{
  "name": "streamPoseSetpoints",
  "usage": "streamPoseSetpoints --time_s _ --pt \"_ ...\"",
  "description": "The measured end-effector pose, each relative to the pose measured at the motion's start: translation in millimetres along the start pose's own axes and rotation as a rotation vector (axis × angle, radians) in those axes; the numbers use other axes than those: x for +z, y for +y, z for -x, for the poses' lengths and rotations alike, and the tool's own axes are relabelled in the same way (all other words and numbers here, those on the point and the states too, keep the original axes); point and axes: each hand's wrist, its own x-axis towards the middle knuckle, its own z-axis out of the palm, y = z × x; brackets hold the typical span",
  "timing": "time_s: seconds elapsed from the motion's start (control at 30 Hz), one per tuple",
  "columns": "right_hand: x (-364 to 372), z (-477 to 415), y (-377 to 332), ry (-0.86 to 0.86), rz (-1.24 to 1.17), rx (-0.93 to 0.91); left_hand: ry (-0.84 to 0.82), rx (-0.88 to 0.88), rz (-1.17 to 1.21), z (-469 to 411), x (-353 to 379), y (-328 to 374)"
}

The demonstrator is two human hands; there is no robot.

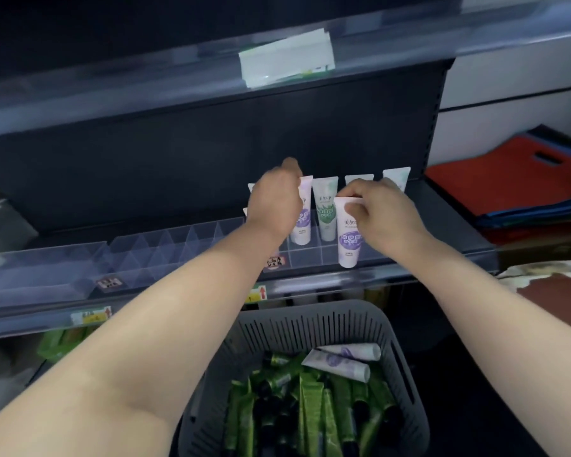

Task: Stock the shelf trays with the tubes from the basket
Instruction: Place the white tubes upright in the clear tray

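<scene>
Right hand [384, 214] pinches the near tube [348, 240], light and squashy, by its stiff crimp; left hand [274, 201] grips the far tube [302, 222].

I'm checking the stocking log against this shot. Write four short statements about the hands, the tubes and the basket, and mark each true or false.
1. The right hand pinches the top of a white tube with a purple label. True.
2. The basket holds only white tubes. False: it holds mostly green tubes, with two white tubes lying on top.
3. A green-labelled tube stands in the tray between the two hands. True.
4. The left hand hangs idle beside the basket. False: it is up at the shelf tray, holding a second purple-labelled tube.
</scene>
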Motion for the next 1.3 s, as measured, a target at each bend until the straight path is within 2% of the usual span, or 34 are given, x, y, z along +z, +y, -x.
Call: streamPoseSetpoints --time_s 0.2,0.33,0.67,0.87,0.97,1.17,1.3 --pt "-2.3 -12.8 9.6 0.043 0.011 -0.020 -0.198 -0.063 -0.072 -14.2 33.2 -1.2" --pt "-2.1 -19.0 13.8 0.070 0.001 -0.023 -0.293 -0.036 -0.116 -13.5 39.4 3.2" --pt "7.7 -39.3 10.8 0.146 0.023 -0.050 -0.251 -0.038 -0.158 -5.0 15.0 7.0" --pt "21.8 -50.7 8.4 0.088 0.077 -0.082 -0.170 0.115 -0.079 20.1 3.4 8.7" --pt "24.7 -56.3 5.3 0.072 0.099 -0.104 -0.235 0.143 -0.065 33.4 4.1 4.1" --pt "29.2 -57.3 4.3 0.108 0.108 -0.082 -0.514 0.165 -0.077 54.6 13.5 -21.2" --pt "35.4 -54.4 7.6 0.126 0.115 -0.084 -0.530 0.110 -0.066 60.9 20.5 -35.2"
